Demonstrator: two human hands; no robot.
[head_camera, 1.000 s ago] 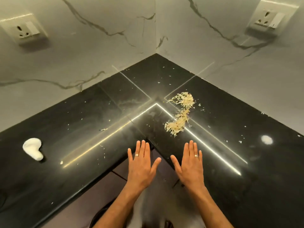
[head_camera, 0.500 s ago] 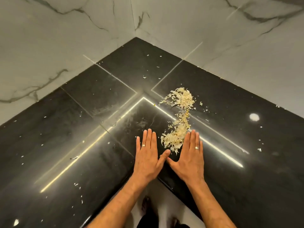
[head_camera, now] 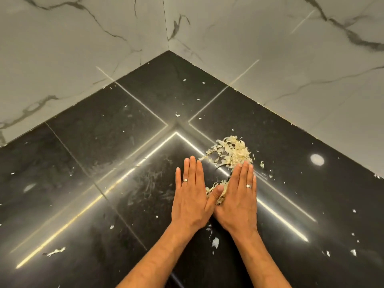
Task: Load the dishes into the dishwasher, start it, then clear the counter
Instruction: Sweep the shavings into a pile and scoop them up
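Hands (head_camera: 216, 201) flat on counter (head_camera: 104, 183), flanking scraps (head_camera: 230, 154)

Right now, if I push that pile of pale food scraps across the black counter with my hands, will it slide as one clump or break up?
The pile of food scraps is loose, thin shreds, so it will probably spread and shed bits. Flakes already dot the glossy black counter, so some will likely stay behind. The flat left hand and right hand may let shreds slip under.

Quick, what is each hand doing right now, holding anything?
Left hand: open, fingers straight, flat on the black counter, holding nothing.
Right hand: open, fingers straight, pressed against the pale food scraps, holding nothing.
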